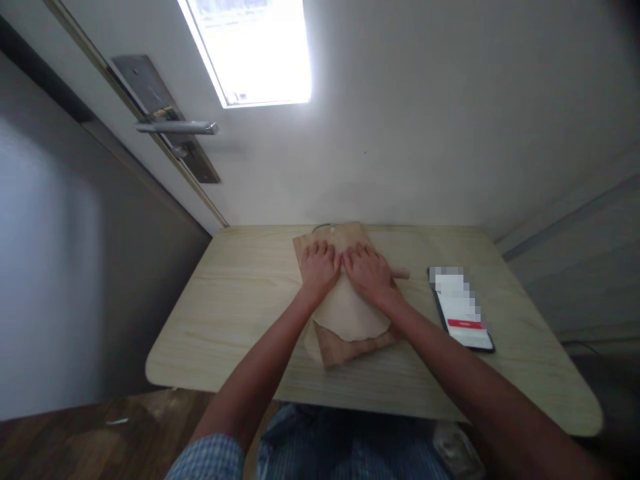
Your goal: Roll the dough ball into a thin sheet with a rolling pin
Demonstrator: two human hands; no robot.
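A wooden board (350, 347) lies in the middle of a pale wooden table (235, 313). A flat sheet of beige dough (347, 313) is spread over the board. My left hand (319, 267) and my right hand (367, 272) lie side by side, palms down, on a rolling pin at the far end of the dough. Only the pin's right handle (401, 273) sticks out past my right hand. The fingers of both hands are stretched flat over the pin.
A smartphone (463, 310) with a lit screen lies on the table right of the board. Behind the table is a white door with a metal lever handle (177, 127) and a bright window pane. Dark wooden floor shows at the lower left.
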